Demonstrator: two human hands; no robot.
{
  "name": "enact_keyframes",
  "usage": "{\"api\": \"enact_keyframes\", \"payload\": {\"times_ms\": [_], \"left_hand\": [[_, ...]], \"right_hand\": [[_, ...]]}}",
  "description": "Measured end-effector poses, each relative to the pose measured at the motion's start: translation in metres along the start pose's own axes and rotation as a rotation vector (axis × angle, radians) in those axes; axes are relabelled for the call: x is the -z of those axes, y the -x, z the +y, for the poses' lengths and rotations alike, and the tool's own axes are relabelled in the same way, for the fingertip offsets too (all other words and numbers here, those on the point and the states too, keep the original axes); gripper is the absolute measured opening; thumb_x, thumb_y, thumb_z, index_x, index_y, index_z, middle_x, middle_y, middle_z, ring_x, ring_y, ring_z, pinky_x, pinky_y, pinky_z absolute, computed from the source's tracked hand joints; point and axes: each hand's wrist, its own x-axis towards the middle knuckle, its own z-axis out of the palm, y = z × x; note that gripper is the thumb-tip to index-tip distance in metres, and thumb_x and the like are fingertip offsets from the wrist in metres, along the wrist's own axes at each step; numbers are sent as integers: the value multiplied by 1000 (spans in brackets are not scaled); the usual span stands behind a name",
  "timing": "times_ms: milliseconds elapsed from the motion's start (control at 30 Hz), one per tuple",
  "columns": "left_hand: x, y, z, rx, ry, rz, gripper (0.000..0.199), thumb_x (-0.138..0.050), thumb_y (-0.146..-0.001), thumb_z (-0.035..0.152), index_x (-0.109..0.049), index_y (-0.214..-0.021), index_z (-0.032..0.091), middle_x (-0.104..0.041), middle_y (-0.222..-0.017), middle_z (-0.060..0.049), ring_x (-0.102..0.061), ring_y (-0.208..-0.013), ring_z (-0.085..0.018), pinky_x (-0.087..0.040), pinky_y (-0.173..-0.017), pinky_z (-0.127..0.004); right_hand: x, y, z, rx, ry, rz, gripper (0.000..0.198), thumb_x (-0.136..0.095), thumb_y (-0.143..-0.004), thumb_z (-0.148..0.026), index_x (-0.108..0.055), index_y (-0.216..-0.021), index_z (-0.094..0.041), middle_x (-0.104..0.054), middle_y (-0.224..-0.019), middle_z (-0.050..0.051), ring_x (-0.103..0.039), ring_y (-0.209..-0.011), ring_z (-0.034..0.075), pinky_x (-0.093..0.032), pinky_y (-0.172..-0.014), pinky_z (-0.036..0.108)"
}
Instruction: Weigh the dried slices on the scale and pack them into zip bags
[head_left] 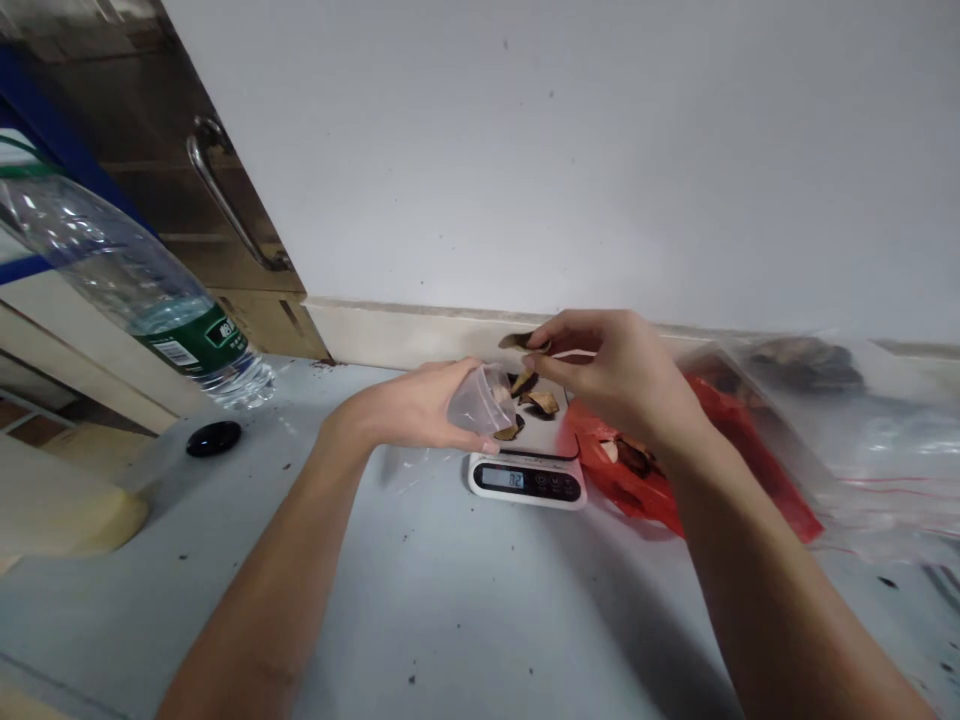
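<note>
Several dried slices [541,402] lie on the scale [527,480] near the bench's [450,600] far edge. The right hand [536,355] pinches another slice [514,341]; the left hand's [420,405] half-spread fingers grip a clear bag [477,405], its mouth best kept wide. Its contents are unclear; the red bag [624,495] holds more.

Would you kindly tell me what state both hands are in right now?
Left hand: closed, holding a clear plastic bag.
Right hand: closed, pinching a dark dried piece between thumb and fingers.
</note>
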Motion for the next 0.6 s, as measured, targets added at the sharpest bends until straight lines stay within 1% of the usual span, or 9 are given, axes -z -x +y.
{"api": "enact_keyframes", "payload": {"times_ms": [67, 167, 200, 267, 367, 433, 467, 533, 600], "left_hand": [[1, 1, 2, -15, 56, 45, 66, -79, -78, 57, -58, -131, 26, -69, -140, -9, -65, -127, -32, -51, -101, -40], [4, 4, 5, -21, 99, 84, 68, -80, -78, 57, -57, -133, 25, -70, -138, -8, -66, -126, -31, -52, -98, -37], [5, 5, 6, -27, 103, 84, 67, -80, -78, 56, -56, -133, 26, -70, -139, -8, -66, -126, -30, -52, -98, -37], [6, 6, 5, -37, 101, 77, 67, -81, -78, 52, -56, -135, 26, -69, -141, -7, -66, -127, -30, -51, -101, -36], [10, 8, 1, -3, 43, 96, 71, -79, -77, 52, -55, -138, 26, -66, -147, -8, -61, -134, -31, -48, -108, -39], [12, 10, -3, 55, -20, 101, 76, -79, -75, 55, -54, -141, 27, -65, -148, -10, -63, -133, -32, -50, -105, -39], [13, 11, -5, 88, -48, 94, 77, -78, -75, 57, -54, -142, 28, -67, -146, -10, -66, -128, -33, -52, -100, -39], [15, 13, -9, 143, -87, 69, 76, -77, -75, 59, -55, -141, 27, -71, -137, -11, -73, -112, -32, -55, -89, -36], [16, 14, -11, 139, -120, 71, 74, -75, -76, 60, -57, -139, 26, -75, -126, -11, -76, -99, -30, -55, -83, -35]], "right_hand": [[-3, 4, -5, 66, -119, -46, 3, -72, -78, -21, -71, -76, -20, -80, -85, 5, -77, -85, 23, -60, -80, 34], [-3, 9, -9, 109, -157, -252, 3, -75, -77, -23, -76, -75, -21, -82, -91, 4, -77, -94, 24, -62, -92, 37], [-2, 9, -9, 122, -151, -288, 4, -76, -77, -24, -77, -76, -21, -82, -94, 4, -77, -98, 24, -61, -96, 37], [0, 9, -7, 143, -138, -273, 7, -75, -78, -27, -79, -78, -21, -82, -98, 4, -76, -101, 24, -60, -95, 37], [0, 2, 1, 90, -20, -93, 14, -69, -85, -28, -77, -79, -18, -81, -98, 8, -75, -96, 25, -59, -86, 37], [-5, -4, 7, 2, 164, -15, 15, -70, -87, -30, -77, -91, -18, -80, -100, 10, -75, -98, 27, -58, -86, 39], [-8, -7, 9, -38, 259, -34, 22, -73, -86, -32, -77, -102, -18, -79, -107, 11, -74, -104, 29, -57, -89, 40], [-18, -11, 13, -89, 413, -166, 48, -80, -82, -35, -73, -127, -21, -73, -131, 15, -68, -121, 33, -54, -99, 41], [-28, -13, 15, -105, 514, -309, 64, -83, -80, -36, -67, -141, -23, -63, -147, 17, -60, -134, 35, -50, -106, 41]]}}
